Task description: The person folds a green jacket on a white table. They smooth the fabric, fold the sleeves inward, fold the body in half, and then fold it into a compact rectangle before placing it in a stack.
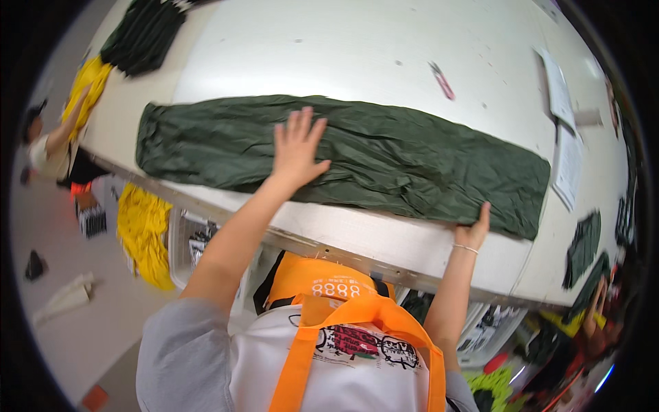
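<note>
Closest to us, under the front edge of the white table [268,55], white plastic bins [176,257] at eight and four o'clock hold black-and-white items. On top lies a long, wrinkled dark-green fabric piece [405,154], its long axis running from ten o'clock to three. Our right hand [472,232] touches its near edge; we cannot tell whether it grips. Our left hand [296,152] lies open, fingers spread toward twelve. Beyond, at one, sit pink-handled snips [443,84].
</note>
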Demonstrator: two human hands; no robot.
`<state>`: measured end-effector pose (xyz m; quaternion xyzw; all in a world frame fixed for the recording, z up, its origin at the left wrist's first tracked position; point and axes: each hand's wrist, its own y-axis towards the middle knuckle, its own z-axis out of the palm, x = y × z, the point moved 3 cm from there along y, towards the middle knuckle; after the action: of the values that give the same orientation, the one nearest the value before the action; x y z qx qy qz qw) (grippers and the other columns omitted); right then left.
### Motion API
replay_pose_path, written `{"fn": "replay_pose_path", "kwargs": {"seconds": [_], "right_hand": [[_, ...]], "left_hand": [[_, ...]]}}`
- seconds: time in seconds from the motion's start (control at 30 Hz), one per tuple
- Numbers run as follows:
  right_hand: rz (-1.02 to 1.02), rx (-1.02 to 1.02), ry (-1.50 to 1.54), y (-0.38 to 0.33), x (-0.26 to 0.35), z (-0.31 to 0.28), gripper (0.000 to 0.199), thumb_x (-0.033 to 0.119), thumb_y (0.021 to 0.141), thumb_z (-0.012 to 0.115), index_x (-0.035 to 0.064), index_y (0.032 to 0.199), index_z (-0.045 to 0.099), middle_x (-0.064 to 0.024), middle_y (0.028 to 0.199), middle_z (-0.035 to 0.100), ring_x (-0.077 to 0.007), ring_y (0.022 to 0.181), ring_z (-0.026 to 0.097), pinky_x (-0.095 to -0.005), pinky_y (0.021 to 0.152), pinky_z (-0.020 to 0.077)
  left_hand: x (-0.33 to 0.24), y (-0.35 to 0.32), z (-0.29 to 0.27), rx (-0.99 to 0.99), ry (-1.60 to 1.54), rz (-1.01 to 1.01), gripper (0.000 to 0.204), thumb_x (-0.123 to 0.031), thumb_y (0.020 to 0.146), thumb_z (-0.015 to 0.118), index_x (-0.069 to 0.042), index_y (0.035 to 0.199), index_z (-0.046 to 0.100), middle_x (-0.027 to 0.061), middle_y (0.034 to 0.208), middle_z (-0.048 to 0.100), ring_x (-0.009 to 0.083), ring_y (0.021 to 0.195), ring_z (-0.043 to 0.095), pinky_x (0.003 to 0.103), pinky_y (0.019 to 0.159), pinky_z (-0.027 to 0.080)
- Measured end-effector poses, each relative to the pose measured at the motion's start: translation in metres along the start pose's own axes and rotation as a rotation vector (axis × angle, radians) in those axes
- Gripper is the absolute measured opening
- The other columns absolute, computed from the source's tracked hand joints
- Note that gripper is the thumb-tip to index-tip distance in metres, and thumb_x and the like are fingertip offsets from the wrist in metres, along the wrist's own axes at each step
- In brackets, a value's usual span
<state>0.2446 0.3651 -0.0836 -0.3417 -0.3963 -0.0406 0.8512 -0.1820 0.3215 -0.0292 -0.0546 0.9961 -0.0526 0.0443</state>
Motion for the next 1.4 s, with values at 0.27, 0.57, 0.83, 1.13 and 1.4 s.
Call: {"fn": "replay_pose_path", "kwargs": {"seconds": [0.27,0.57,0.83,1.13,1.4], "right_hand": [[-0.237,0.158,0.179,0.052,0.052,0.027,0.056,0.031,0.082,0.052,-0.0029,0.126,0.049,-0.0176,0.132,0.048,-0.0358,0.12,0.045,-0.0511,0.103,0.0342],[-0.378,0.694,-0.1,-0.251,-0.008,0.393,0.048,0.031,0.092,0.045,-0.0051,0.123,0.051,-0.0185,0.122,0.054,-0.0324,0.111,0.053,-0.0458,0.101,0.0394],[-1.183,1.728,-1.268,-0.445,-0.445,0.482,0.074,0.052,0.089,0.045,0.0002,0.14,0.033,-0.0267,0.143,0.03,-0.0436,0.133,0.025,-0.0517,0.111,0.0155],[-1.002,1.627,-1.13,-0.345,-0.363,0.49,0.036,0.016,0.088,0.061,0.0019,0.12,0.056,-0.015,0.114,0.062,-0.0245,0.103,0.061,-0.0333,0.088,0.0481],[-0.648,1.31,-1.412,-0.164,-0.261,0.373,0.037,0.028,0.092,0.058,-0.0018,0.072,0.047,-0.0037,0.059,0.043,-0.0096,0.061,0.035,-0.0272,0.052,0.0336]], "left_hand": [[-0.012,-0.017,0.03,-0.066,-0.191,-0.063,0.068,-0.026,0.084,0.046,-0.022,0.147,0.022,0.0108,0.155,0.01,0.0323,0.142,0.006,0.058,0.111,0.004],[0.024,-0.022,0.05,-0.388,-1.341,-0.075,0.056,-0.024,0.097,0.034,-0.01,0.148,0.015,0.0103,0.15,0.027,0.0258,0.14,0.019,0.044,0.114,0.002],[0.053,-0.035,0.074,-0.463,-2.505,-0.037,0.054,-0.026,0.097,0.036,-0.01,0.146,0.02,0.0139,0.147,0.031,0.0263,0.137,0.027,0.038,0.113,0.013],[0.09,-0.073,0.086,-0.551,-2.543,-0.161,0.052,-0.026,0.096,0.038,-0.009,0.144,0.026,0.0147,0.145,0.034,0.0275,0.134,0.031,0.036,0.111,0.018],[0.071,-0.074,0.076,-0.555,-2.408,-0.226,0.051,-0.027,0.096,0.04,-0.008,0.142,0.031,0.0154,0.143,0.037,0.0286,0.131,0.035,0.034,0.109,0.023]]}}
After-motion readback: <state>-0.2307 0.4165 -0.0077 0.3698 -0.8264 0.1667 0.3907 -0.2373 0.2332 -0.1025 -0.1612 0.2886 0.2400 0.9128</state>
